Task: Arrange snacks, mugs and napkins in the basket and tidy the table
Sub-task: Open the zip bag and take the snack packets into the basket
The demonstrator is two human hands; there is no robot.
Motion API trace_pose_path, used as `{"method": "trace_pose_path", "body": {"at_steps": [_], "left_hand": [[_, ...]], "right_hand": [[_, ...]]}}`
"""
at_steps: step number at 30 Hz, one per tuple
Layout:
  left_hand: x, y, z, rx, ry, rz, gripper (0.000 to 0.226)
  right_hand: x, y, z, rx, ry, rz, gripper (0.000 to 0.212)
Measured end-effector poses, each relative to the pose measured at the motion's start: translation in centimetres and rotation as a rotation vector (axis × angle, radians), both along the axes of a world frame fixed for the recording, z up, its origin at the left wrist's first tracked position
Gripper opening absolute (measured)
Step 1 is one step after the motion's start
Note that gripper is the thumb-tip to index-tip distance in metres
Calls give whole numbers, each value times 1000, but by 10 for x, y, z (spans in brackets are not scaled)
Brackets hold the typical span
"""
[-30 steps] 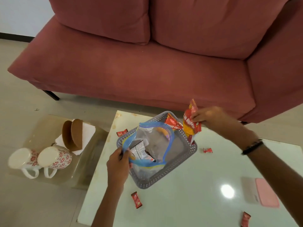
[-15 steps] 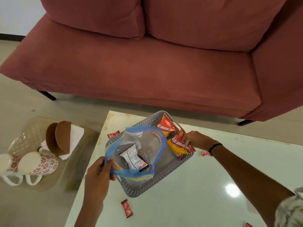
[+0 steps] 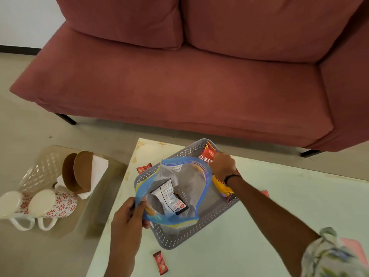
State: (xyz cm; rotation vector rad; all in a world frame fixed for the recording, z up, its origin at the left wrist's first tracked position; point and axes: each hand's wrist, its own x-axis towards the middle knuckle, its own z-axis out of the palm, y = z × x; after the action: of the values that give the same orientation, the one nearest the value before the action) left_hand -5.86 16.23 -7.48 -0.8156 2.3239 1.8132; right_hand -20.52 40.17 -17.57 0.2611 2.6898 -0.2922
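Left hand (image 3: 127,218) pinches the zip bag's (image 3: 175,188) near rim, mouth gaping inside the grey basket (image 3: 179,236); right hand (image 3: 223,163) grips a red snack packet (image 3: 207,155) just beyond its far rim.

Head view, steeply down, close

Only thing I can actually read is on the red foil snack packet (image 3: 207,156) at the far end of the grey perforated plastic basket (image 3: 179,236): white capitals that look like "DO BHUJIA" (upside down from here, and half covered by a hand). The white-backed snack wrapper (image 3: 169,198) inside the clear zip bag with the blue seal (image 3: 185,180) has a block of fine print, way too small to make out. Same for the small red candy wrappers (image 3: 160,262) on the pale table, just blurry marks.
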Motion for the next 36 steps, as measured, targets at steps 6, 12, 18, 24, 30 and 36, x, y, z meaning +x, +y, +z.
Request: {"method": "trace_pose_path", "body": {"at_steps": [6, 12, 18, 24, 30, 36], "left_hand": [[3, -3, -4, 0, 14, -7, 23], [3, -5, -7, 17, 14, -7, 23], [2, -5, -6, 28, 18, -17, 22], [3, -1, -2, 25, 20, 8, 23], [8, -1, 8, -3, -19, 43, 25], [17, -1, 21, -16, -28, 46, 31]], "right_hand": [[9, -18, -23, 52, 52, -80, 42], [8, -24, -38, -234, 148, -215, 34], [6, -16, -29, -94, 321, -211, 40], [7, -9, -27, -77, 368, -181, 57], [44, -26, 98, -618, 688, -256, 12], [84, -101, 129, -506, -28, 335, 15]]}}
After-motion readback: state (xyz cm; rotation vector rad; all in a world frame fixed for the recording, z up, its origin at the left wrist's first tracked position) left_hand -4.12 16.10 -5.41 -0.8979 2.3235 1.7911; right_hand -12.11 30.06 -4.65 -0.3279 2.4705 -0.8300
